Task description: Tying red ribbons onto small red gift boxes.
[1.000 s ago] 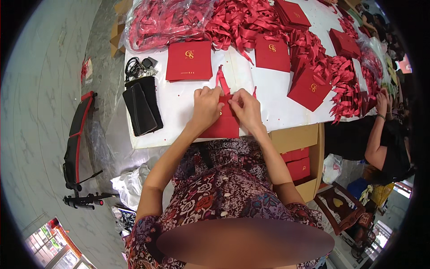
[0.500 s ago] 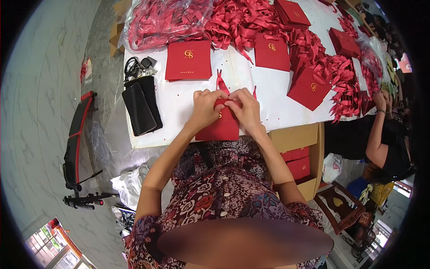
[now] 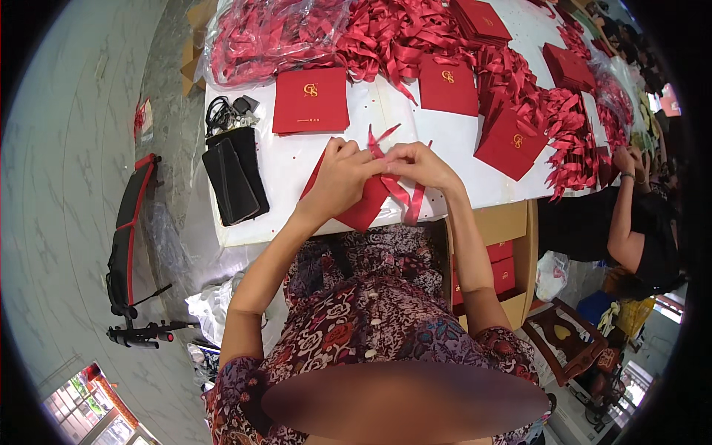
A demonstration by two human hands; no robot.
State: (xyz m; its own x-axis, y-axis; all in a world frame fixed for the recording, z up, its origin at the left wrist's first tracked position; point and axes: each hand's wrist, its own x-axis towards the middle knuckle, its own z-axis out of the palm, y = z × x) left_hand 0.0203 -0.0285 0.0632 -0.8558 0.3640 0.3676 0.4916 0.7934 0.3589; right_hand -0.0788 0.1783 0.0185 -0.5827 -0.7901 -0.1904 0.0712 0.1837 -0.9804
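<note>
A flat red paper bag [image 3: 363,211] lies tilted at the table's near edge, partly hidden under my left hand [image 3: 343,176]. That hand is closed over the bag's upper edge. Close against its fingertips, my right hand [image 3: 421,165] pinches a red ribbon [image 3: 396,190]. One ribbon end sticks up past the fingers, and other lengths hang down on the right side of the bag. The exact spot where ribbon and bag meet is covered by my fingers.
A stack of red bags [image 3: 310,104] stands ahead, with more bags [image 3: 448,87] to its right. Heaped red ribbons [image 3: 404,37] fill the far side. A black phone case [image 3: 231,182] lies left. An open carton [image 3: 525,256] holds red bags. Another person's arm [image 3: 624,215] is at right.
The bag has turned from straight to tilted. My right hand has moved right and pulled out more ribbon, which hangs over the bag's right side. My left hand has shifted slightly left.
</note>
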